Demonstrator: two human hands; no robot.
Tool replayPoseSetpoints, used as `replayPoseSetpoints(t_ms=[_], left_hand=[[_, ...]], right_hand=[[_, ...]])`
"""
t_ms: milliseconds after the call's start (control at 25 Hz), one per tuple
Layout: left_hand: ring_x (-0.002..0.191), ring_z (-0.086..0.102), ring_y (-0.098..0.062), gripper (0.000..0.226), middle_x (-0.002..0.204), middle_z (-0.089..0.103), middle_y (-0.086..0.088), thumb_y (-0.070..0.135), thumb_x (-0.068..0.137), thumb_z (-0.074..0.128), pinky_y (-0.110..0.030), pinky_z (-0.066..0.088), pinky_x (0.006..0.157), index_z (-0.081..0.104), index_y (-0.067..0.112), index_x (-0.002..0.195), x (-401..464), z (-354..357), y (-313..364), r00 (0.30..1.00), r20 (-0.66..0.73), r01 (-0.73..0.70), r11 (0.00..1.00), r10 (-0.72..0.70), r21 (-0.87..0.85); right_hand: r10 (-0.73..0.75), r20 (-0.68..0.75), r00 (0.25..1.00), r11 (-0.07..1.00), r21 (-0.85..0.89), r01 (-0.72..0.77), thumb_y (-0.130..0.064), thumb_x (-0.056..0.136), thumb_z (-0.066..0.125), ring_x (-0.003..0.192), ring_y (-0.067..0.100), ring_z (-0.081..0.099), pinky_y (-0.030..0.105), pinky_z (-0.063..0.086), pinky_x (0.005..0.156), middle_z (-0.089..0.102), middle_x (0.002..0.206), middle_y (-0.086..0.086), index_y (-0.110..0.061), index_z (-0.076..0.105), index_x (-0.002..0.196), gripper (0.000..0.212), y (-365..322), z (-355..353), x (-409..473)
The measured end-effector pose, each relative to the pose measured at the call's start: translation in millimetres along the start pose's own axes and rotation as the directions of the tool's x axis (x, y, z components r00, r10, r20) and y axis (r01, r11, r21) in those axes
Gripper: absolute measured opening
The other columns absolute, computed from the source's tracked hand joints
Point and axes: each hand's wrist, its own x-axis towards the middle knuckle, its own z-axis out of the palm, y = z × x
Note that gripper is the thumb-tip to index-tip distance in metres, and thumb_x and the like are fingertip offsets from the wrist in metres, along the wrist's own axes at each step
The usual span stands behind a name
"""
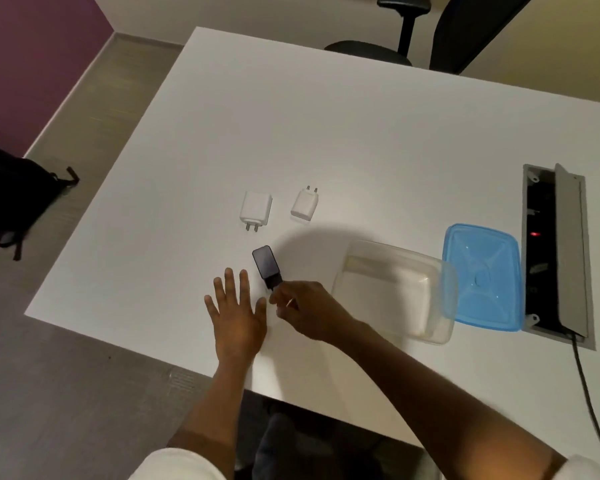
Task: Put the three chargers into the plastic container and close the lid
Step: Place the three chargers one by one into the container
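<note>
Two white chargers lie on the white table (pixel 326 133): a larger one (pixel 256 209) with its pins toward me and a smaller one (pixel 305 203) to its right. A black charger (pixel 265 265) sits nearer me, and my right hand (pixel 305 308) pinches its near end at the pins. My left hand (pixel 236 313) rests flat on the table with fingers spread, just left of the black charger. The clear plastic container (pixel 426 327) stands open to the right of my right hand. Its blue lid (pixel 482 275) lies beside it, partly under the container's right edge.
An open cable box (pixel 555 254) with a raised flap is set into the table at the far right, a black cable running from it. A black office chair (pixel 413 39) stands behind the table. A dark bag (pixel 11 202) sits on the floor at left.
</note>
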Motion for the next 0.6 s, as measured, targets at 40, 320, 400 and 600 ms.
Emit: replayPoseSetpoints(t_ms=[40, 320, 400, 600], left_hand=[[0.155, -0.008, -0.028, 0.068, 0.167, -0.01, -0.002, 0.059, 0.098, 0.012, -0.053, -0.003, 0.124, -0.009, 0.032, 0.157, 2, 1, 1, 1.0, -0.019, 0.004, 1.0, -0.005, -0.01], [0.156, -0.006, -0.023, 0.071, 0.168, -0.006, 0.002, 0.063, 0.097, 0.016, -0.051, -0.002, 0.125, -0.005, 0.033, 0.157, 4, 7, -2, 0.998, -0.067, 0.02, 0.999, -0.022, -0.034], [0.156, -0.002, -0.024, 0.071, 0.169, -0.002, 0.0, 0.061, 0.097, 0.02, -0.051, 0.0, 0.125, 0.0, 0.031, 0.158, 4, 7, -1, 0.997, -0.077, 0.017, 1.0, -0.019, -0.019], [0.156, 0.0, -0.027, 0.069, 0.168, -0.001, -0.002, 0.057, 0.098, 0.018, -0.052, 0.004, 0.126, 0.003, 0.028, 0.158, 5, 7, -2, 0.996, -0.082, 0.017, 1.0, -0.019, -0.022]], right_hand=[[0.001, 0.007, 1.0, 0.997, -0.076, -0.001, -0.01, 0.088, 0.061, 0.086, 0.012, 0.064, 0.019, 0.051, 0.076, 0.071, 0.103, 0.003, -0.017, 0.07, 0.104, 0.02, -2, -5, 15], [-0.153, 0.242, 0.958, 0.775, -0.573, 0.268, -0.003, 0.078, 0.074, 0.135, 0.03, 0.042, 0.045, 0.045, 0.101, 0.039, 0.154, 0.005, -0.026, 0.057, 0.13, 0.06, 7, -10, 88], [-0.103, 0.262, 0.96, 0.769, -0.591, 0.244, -0.006, 0.079, 0.075, 0.128, 0.031, 0.047, 0.044, 0.049, 0.098, 0.037, 0.153, 0.005, -0.028, 0.053, 0.133, 0.062, 14, -2, 95], [-0.022, 0.011, 1.0, 0.744, -0.668, 0.023, -0.028, 0.083, 0.07, 0.105, 0.026, 0.054, 0.037, 0.049, 0.082, 0.053, 0.119, 0.009, -0.018, 0.05, 0.127, 0.049, 18, 6, 102]])
